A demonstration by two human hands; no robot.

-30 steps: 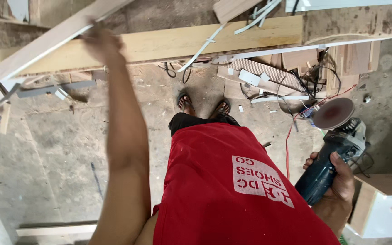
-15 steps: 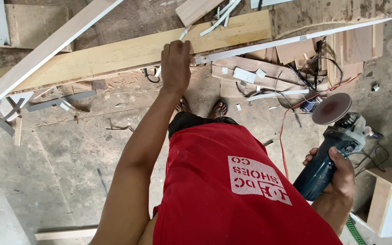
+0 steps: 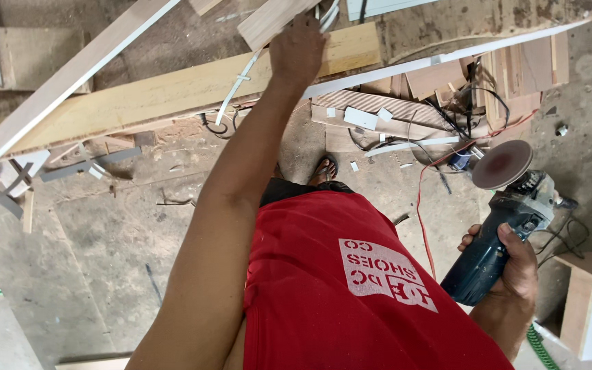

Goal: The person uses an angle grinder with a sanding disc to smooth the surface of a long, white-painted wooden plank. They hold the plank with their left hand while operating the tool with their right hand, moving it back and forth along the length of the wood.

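Blue-bodied angle grinder (image 3: 498,233) is gripped in the right hand (image 3: 513,267); left hand (image 3: 299,51) rests on a short wood offcut (image 3: 268,22), fingers hidden, grip indeterminate.

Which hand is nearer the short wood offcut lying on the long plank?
Left. The left hand touches the offcut; the right hand grips the sander, far away.
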